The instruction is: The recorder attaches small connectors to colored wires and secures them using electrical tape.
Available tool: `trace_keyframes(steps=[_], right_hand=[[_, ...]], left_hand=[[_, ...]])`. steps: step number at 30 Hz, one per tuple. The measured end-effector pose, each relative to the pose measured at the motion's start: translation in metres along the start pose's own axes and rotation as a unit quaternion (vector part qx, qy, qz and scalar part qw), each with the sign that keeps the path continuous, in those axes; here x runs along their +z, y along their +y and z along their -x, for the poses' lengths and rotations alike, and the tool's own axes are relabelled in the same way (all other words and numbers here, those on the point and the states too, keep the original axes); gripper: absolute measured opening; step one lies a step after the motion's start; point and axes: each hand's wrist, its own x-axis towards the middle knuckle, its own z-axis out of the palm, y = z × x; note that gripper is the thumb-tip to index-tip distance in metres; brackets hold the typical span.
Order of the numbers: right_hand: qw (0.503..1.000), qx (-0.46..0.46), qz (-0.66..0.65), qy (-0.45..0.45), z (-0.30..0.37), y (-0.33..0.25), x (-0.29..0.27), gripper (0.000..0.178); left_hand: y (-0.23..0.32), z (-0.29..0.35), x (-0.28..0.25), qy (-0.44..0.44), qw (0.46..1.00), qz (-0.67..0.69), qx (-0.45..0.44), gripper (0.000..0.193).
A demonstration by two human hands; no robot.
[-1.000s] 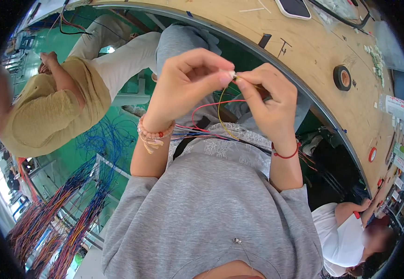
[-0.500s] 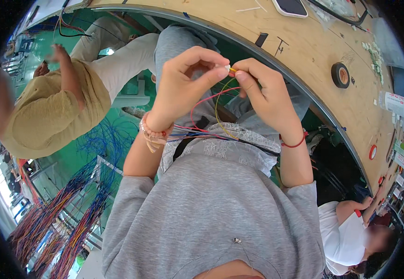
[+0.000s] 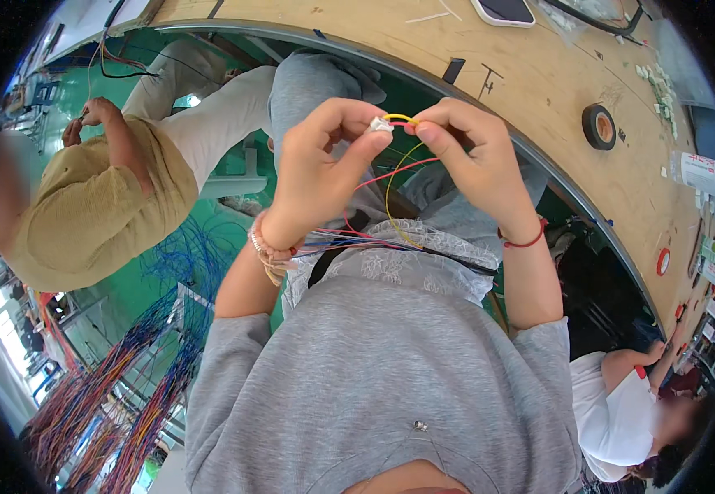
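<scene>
Between the thumb and forefinger of my left hand [image 3: 325, 160] is a small white plastic connector [image 3: 380, 125]. A yellow wire [image 3: 399, 117] and a red wire run from it, arching across to my right hand [image 3: 471, 152]. My right thumb and forefinger pinch both wires a short way from the connector. Below the hands, the wires loop down toward a black-sheathed cable [image 3: 456, 260] lying across my lap with several thin coloured wires. A lace-patterned cloth [image 3: 382, 265] lies under it.
The wooden table [image 3: 538, 107] curves along the far and right side, bearing black tape [image 3: 598, 127], a phone [image 3: 506, 10], red tape [image 3: 663, 262] and small white connectors [image 3: 660, 95]. Co-workers sit left [image 3: 102, 206] and lower right [image 3: 617, 412]. Wire bundles [image 3: 119, 370] hang at lower left.
My hands have drawn slightly apart, exposing the connector and the arched wires between them. My left hand has turned a little and dropped slightly. The left co-worker's hands have come together.
</scene>
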Motion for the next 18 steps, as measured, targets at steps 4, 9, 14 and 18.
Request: trace_keyframes(steps=[4,9,14,18], right_hand=[[0.996,0.02,-0.079,0.028,0.004,0.003,0.005,0.012],[0.988,-0.003,-0.131,0.076,0.004,-0.007,0.002,0.01],[0.965,-0.15,0.21,0.045,0.0,-0.018,-0.006,0.008],[0.945,-0.171,0.277,0.039,0.0,-0.029,-0.007,0.01]], left_hand=[[-0.001,-0.002,0.013,0.073,0.992,0.105,0.022,0.015],[0.008,-0.009,-0.005,-0.01,0.992,-0.071,0.106,0.019],[0.018,-0.008,-0.009,-0.056,0.98,-0.149,0.117,0.024],[0.02,-0.006,-0.012,-0.08,0.972,-0.174,0.135,0.023]])
